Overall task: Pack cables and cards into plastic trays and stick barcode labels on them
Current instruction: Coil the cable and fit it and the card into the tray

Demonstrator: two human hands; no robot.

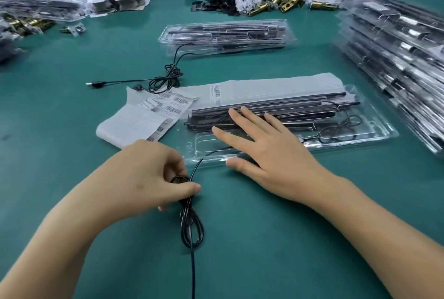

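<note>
**Cable pinched on the left, tray pressed on the right**

The left grip (149,174) is curled. A looped black cable (191,224) is pinched in it between thumb and fingers, just beside the near left corner of a clear tray (374,139). The cable's loops are laid on the green surface (72,87) below the hand. One strand is led from the pinch up to the tray's near rim, and another runs off the bottom edge of the view.

The right grip (271,154) is spread flat with straight fingers and laid on the tray. Its fingertips are set on long dark bars (300,104) and its thumb at the near rim.

The bars are stacked lengthwise in the tray's far half, and a thin wire (341,130) is coiled in its right end.

A white label sheet (141,118) printed with barcodes is spread at the tray's left end, touching it. A long white strip (276,83) is laid along the far side.

Farther off, a second cable (165,77) is bundled loosely on the surface, with one strand led to a second tray (286,32) filled with dark bars. A stack (396,53) of filled trays is piled at the right. Brass parts (283,1) are heaped at the far edge.
</note>
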